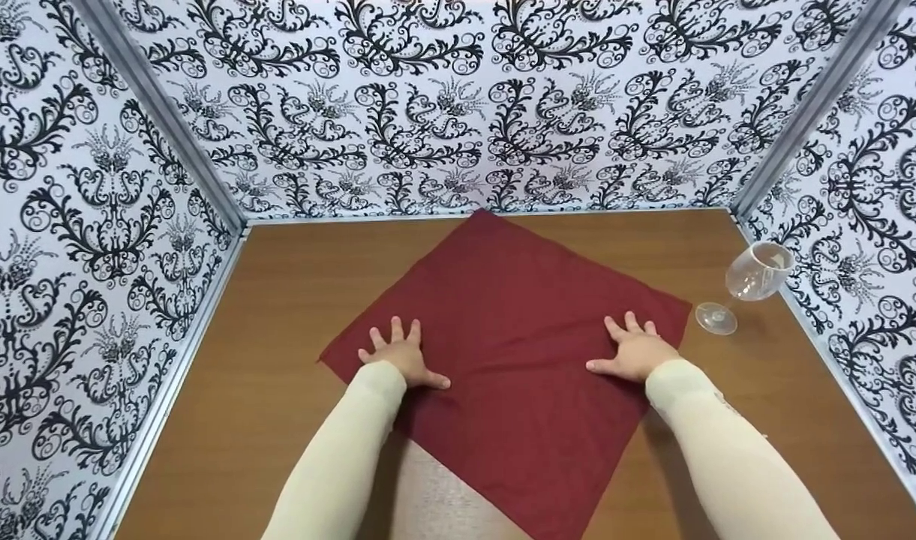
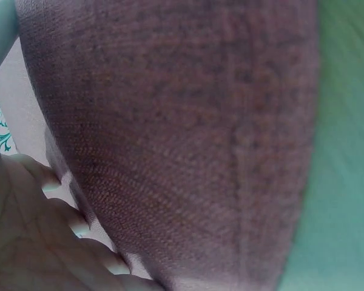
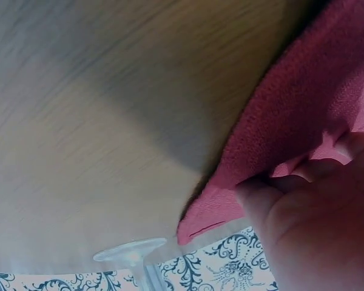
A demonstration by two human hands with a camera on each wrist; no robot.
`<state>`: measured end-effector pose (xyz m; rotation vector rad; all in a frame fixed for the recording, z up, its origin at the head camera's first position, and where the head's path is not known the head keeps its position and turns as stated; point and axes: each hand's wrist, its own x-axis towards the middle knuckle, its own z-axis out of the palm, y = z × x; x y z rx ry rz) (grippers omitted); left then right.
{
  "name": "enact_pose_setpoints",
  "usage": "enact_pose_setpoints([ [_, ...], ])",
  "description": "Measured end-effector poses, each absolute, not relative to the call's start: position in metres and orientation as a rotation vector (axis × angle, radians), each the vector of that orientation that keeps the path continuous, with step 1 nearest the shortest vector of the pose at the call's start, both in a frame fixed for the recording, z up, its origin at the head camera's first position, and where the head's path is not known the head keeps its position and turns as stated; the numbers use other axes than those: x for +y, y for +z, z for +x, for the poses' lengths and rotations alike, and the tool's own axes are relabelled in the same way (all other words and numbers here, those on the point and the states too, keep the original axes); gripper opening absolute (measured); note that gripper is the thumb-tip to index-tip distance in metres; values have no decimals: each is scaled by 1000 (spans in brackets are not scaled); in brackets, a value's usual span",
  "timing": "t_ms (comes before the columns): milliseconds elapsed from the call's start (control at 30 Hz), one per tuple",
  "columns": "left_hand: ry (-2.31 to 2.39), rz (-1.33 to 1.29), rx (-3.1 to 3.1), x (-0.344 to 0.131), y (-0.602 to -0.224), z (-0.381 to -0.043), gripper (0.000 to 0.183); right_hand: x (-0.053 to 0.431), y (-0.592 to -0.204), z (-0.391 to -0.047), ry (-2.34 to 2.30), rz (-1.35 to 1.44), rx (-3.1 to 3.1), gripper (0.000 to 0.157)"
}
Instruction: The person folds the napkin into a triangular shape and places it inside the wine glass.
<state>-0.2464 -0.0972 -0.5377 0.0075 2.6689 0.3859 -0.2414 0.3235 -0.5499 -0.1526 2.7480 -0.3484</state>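
Observation:
A dark red cloth napkin (image 1: 518, 322) lies spread like a diamond on the wooden table, with faint wrinkles between the hands. My left hand (image 1: 401, 360) rests on its left part, fingers spread and thumb pointing inward. Near the right corner, my right hand (image 1: 634, 352) presses on the cloth with its fingers spread. In the left wrist view, the left hand (image 2: 42, 236) touches the cloth (image 2: 170, 133), which fills most of that view. The right wrist view has the right hand (image 3: 321, 212) against the cloth (image 3: 291, 121) beside its edge.
A clear wine glass (image 1: 758, 274) stands upright just right of the cloth's right corner; its foot (image 3: 130, 250) shows in the right wrist view. Black-and-white patterned walls (image 1: 427, 112) enclose the brown table (image 1: 255, 360) at the back and both sides.

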Motion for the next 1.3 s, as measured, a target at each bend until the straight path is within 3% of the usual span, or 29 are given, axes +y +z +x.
enact_pose_setpoints([
  [733,369,-32,2611,-119,-554,-257,146,334,-546,-241,-410,-156,2739,112],
  [1300,385,-17,2612,-120,-545,-251,138,331,-542,-235,-416,-104,2697,116],
])
